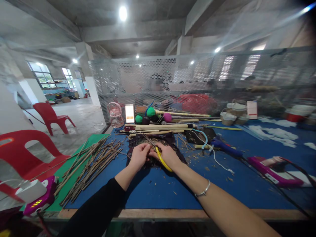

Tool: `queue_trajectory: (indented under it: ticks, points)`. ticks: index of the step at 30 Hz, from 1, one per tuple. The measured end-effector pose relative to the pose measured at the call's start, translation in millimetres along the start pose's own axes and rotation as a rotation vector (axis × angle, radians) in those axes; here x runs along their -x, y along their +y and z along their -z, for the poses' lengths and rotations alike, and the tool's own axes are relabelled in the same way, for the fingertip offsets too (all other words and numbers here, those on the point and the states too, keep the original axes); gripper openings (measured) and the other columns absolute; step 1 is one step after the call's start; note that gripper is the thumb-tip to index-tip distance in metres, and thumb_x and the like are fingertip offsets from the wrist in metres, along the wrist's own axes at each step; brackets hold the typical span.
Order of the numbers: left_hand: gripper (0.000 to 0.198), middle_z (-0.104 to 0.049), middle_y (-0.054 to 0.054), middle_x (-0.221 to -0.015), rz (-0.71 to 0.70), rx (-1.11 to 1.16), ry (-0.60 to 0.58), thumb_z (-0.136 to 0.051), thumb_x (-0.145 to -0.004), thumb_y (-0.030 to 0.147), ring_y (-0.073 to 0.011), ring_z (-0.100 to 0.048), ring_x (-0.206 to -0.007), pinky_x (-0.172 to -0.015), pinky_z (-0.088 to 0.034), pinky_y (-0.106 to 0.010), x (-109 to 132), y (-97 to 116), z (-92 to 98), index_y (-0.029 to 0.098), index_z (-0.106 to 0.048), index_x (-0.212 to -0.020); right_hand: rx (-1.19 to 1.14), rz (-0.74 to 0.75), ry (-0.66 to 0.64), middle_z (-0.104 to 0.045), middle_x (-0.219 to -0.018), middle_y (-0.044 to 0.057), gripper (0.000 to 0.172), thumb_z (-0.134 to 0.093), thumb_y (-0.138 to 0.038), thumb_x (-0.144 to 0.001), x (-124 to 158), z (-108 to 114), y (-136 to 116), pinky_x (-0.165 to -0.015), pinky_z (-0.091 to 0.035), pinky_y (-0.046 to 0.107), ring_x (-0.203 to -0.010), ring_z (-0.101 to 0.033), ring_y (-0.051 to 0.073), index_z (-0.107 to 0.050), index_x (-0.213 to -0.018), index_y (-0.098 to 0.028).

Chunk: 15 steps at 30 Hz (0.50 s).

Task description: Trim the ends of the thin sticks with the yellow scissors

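Observation:
My right hand (168, 154) is closed round yellow-handled scissors (161, 158), blades pointing up and left toward a thin twig (148, 141). My left hand (139, 154) is pinched shut on that twig, right beside the right hand. Both hands rest over a dark cloth (158, 140) strewn with twig scraps, on the blue table cover (158, 191). The left arm wears a black sleeve; the right wrist carries a silver bracelet (203, 191).
A heap of thin sticks (93, 161) lies at left on a green mat. Long wooden rods and coloured balls (150, 113) sit behind the cloth. A blue glue gun (224, 148) and a pink tool (274, 169) lie right. Red chairs (50, 115) stand left; a mesh screen rises behind.

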State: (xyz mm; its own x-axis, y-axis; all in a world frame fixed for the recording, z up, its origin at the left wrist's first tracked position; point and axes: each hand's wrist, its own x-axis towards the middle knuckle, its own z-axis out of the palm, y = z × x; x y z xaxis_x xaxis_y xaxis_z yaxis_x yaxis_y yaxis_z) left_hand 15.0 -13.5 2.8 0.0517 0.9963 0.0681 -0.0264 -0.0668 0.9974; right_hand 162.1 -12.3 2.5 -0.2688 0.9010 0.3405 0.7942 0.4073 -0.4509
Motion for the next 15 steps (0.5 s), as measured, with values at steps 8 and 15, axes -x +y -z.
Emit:
queue_trajectory:
  ticks: [8, 15]
  points:
    - [0.029, -0.064, -0.003, -0.060, -0.071, -0.065, 0.071, -0.062, -0.065, 0.040, -0.0090, -0.050, -0.046, -0.042, -0.036, -0.019, 0.4, 2.8, 1.5, 0.012, -0.065, -0.069, 0.112, 0.076, 0.059, -0.058, -0.103, 0.010, 0.059, -0.059, -0.056, -0.067, 0.2, 1.0, -3.8, -0.077, -0.039, 0.030, -0.096, -0.054, 0.023, -0.047, -0.111, -0.018]
    - [0.031, -0.065, -0.003, -0.063, -0.155, -0.178, 0.092, -0.061, -0.066, 0.041, -0.0110, -0.053, -0.054, -0.051, -0.039, -0.020, 1.6, 3.8, 4.1, 0.011, -0.068, -0.071, 0.041, 0.099, 0.050, -0.060, -0.099, 0.010, 0.050, -0.054, -0.053, -0.073, -0.8, 0.0, -2.9, -0.076, -0.040, 0.029, -0.093, -0.056, 0.022, -0.048, -0.108, -0.017]
